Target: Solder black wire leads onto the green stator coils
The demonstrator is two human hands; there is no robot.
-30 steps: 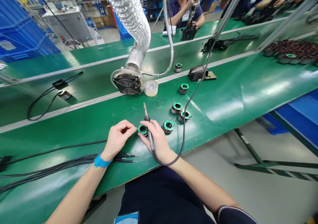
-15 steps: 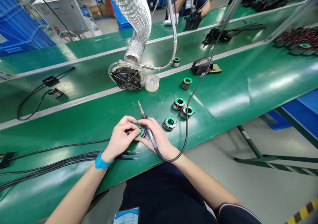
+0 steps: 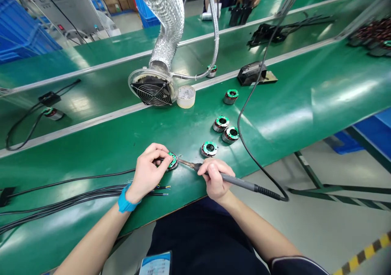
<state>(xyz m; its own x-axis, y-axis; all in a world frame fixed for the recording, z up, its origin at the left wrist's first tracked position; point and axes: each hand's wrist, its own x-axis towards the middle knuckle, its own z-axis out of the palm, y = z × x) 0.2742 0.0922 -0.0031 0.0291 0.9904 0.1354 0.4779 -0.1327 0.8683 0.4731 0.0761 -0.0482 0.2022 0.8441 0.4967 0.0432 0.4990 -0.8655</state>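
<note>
My left hand (image 3: pixel 148 167), a blue band on its wrist, is closed on a small motor stator (image 3: pixel 174 163) topped with a green circuit board. Its thumb and fingers press at the board's left side and hide part of it. A black cable (image 3: pixel 100 175) runs from the left to this hand; its end is hidden. In my right hand (image 3: pixel 216 179) is a soldering iron (image 3: pixel 241 182), gripped like a pen. The iron's tip points left and reaches the right edge of the stator; whether it touches cannot be made out.
Several more stators (image 3: pixel 209 149) stand right of centre. Behind are a roll of tape (image 3: pixel 186 97), a fume extractor fan (image 3: pixel 152 92) on a foil duct and a soldering iron holder (image 3: pixel 253 73). Black cables (image 3: pixel 76 199) lie at left. The iron's cord (image 3: pixel 250 153) loops at right. Another person works opposite.
My right hand has come away from the stator to the right, and the soldering iron has swung from pointing away to pointing left at the board. My left hand keeps its hold.
</note>
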